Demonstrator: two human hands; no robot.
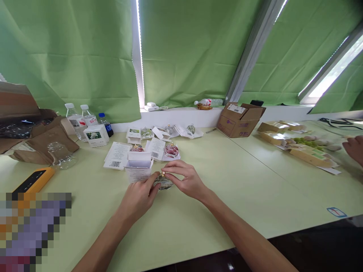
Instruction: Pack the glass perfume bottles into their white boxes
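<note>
A small round glass bottle (163, 183) with a gold cap rests on the pale green table (227, 189), just in front of me. My left hand (138, 198) grips its left side with curled fingers. My right hand (185, 179) pinches the gold cap from above. An open white box (138, 167) stands right behind the bottle. Further back lie a pink-filled glass bottle (171, 150), a red one (137, 148), and flattened white cartons (117, 155) with barcodes.
Water bottles (76, 121) and a white carton (96, 135) stand at the back left beside brown cardboard (34, 139). An orange-edged device (34, 180) lies at the left. A cardboard box (239, 120) sits at the back right. Another person's hand (354, 148) works by flat boxes (309, 155) at the far right.
</note>
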